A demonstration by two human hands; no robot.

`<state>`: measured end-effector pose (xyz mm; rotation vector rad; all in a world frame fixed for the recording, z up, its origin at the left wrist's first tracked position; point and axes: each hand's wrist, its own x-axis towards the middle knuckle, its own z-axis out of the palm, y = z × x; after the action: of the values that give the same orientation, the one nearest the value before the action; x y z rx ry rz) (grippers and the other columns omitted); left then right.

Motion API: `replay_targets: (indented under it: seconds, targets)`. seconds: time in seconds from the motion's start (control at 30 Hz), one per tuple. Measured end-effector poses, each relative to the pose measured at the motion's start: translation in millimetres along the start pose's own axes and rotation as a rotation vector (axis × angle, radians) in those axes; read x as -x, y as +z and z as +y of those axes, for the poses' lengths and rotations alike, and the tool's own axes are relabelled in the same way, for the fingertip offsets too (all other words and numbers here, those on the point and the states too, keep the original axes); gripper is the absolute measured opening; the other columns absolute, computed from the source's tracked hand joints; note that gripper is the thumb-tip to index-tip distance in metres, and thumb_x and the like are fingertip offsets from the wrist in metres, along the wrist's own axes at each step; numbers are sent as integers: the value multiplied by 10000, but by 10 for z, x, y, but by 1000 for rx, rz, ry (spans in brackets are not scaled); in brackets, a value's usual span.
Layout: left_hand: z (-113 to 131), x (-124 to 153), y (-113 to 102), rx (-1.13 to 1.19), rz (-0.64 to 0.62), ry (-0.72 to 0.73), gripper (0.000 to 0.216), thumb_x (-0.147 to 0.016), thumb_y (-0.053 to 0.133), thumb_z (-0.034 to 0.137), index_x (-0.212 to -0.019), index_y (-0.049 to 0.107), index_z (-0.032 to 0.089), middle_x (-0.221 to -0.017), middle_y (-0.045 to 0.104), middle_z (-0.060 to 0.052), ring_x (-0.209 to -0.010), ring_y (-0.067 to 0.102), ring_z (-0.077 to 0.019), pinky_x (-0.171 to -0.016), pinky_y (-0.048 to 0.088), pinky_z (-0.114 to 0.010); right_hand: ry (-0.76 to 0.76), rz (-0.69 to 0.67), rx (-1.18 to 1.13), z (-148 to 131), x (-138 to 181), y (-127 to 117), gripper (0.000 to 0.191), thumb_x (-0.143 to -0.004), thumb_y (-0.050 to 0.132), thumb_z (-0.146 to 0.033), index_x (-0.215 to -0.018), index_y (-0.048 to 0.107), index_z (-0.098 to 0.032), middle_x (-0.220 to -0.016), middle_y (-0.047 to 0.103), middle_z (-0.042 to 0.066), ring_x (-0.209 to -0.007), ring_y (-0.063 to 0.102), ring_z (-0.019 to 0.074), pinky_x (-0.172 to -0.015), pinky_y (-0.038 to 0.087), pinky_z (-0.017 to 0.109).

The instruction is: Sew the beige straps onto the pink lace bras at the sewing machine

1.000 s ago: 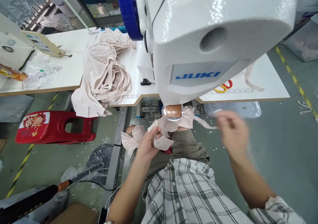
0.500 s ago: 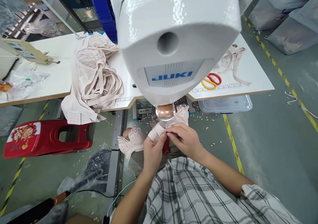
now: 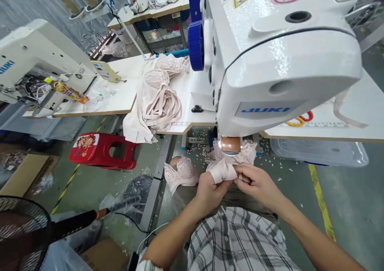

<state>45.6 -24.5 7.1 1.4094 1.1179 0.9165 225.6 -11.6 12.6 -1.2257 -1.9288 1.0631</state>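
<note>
A beige lace bra [image 3: 222, 171] lies across my lap, below the head of a white sewing machine [image 3: 264, 99]. My left hand [image 3: 210, 191] is closed on its smooth band, which bends into a loose fold. Beside it my right hand [image 3: 260, 183] pinches the band's other side, thumb and fingers closed; what exactly lies between those fingertips is partly hidden. One lace cup hangs left of my left hand over my knee. More lace shows behind my hands, under the machine's copper-coloured lower end [image 3: 231, 145].
A heap of beige bras [image 3: 159, 99] hangs over the table edge on the left. Scissors with red and yellow handles [image 3: 300, 121] lie on the right tabletop, above a clear plastic bin [image 3: 321, 151]. A red stool [image 3: 103, 151] and a black fan [image 3: 24, 231] stand at left.
My view has swung left, so the machine and table sit further right. My hands, closely pinched together before, are slightly further apart, with the bra band folded between them.
</note>
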Motion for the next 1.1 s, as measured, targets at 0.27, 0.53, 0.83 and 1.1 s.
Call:
replay_targets:
  seconds: [0.27,0.53,0.83,1.1]
  targets:
    - [-5,-91,-6,130,-39,-140,154,-816,666,303,-825,742,170,-782,703,-42,-721,614,-185,-724,496,-294,27,33,-2,64,12,61,158,-855,520,-202,-716,595,-207,-674,571,5,-632,543,148,-572,421,249]
    - [50,-152,-108,-91,-61,-112,186,-858,603,313,-757,673,173,-707,631,-16,-676,545,-160,-699,448,-275,297,-15,-212,95,35,-39,166,-847,561,-294,-892,687,-195,-765,638,6,-571,466,113,-561,388,249]
    - [165,-169,-110,-128,-191,-161,207,-882,561,348,-801,606,162,-723,578,0,-687,504,-141,-672,428,-258,241,1,-63,8,80,-121,81,-869,547,-255,-884,477,-219,-743,565,-35,-658,497,128,-621,335,260]
    - [239,-186,-85,-152,-209,-144,205,-876,566,311,-874,680,140,-806,668,-34,-756,561,-160,-723,459,-265,272,-68,-184,-13,55,-167,90,-825,580,-227,-840,492,-214,-707,540,-54,-636,481,115,-607,330,245]
